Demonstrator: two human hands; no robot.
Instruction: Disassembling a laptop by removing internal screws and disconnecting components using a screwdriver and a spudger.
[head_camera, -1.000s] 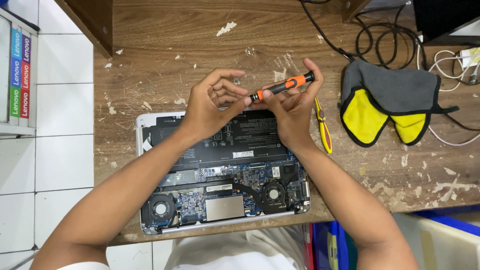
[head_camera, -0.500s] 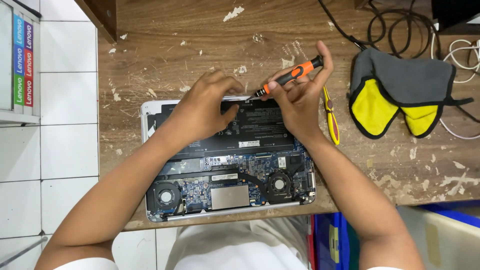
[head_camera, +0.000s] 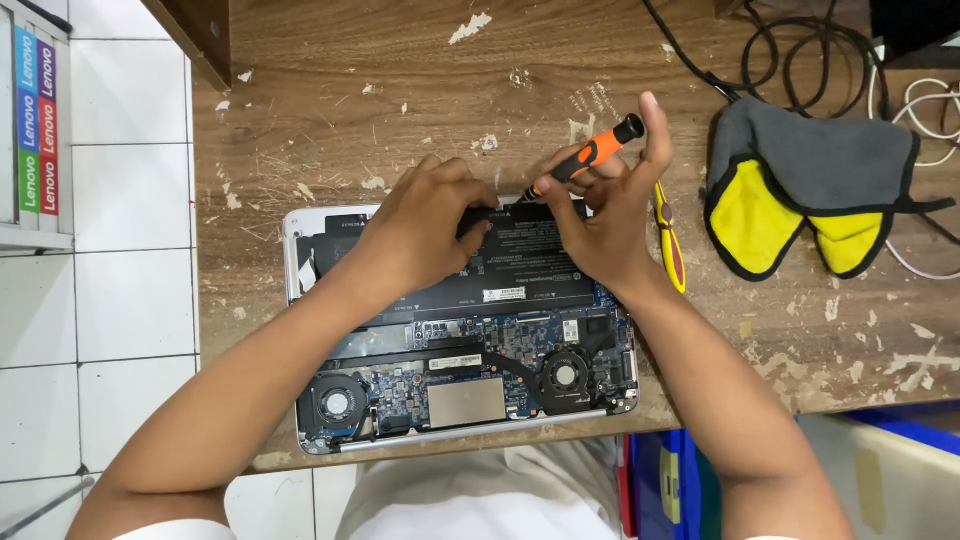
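From my remote view I see an opened laptop (head_camera: 460, 330) lying on the worn wooden tabletop (head_camera: 400, 90) with its base cover off, black battery (head_camera: 500, 265) toward the far side, two fans and the circuit board toward the near edge; just right of it lies a yellow-handled tool (head_camera: 670, 240), and further right a grey and yellow cloth (head_camera: 800, 190) with tangled cables (head_camera: 800, 50) beyond it; my forearms cross over the laptop's sides and hide part of the battery; my right hand (head_camera: 600, 225) is closed around an orange and black screwdriver (head_camera: 585, 160), index finger on its cap; its long axis runs tilted, cap up to the far right, tip down-left at the battery's far edge; my left hand (head_camera: 430, 215) rests curled on the battery beside that tip, whether it grips anything I cannot tell.
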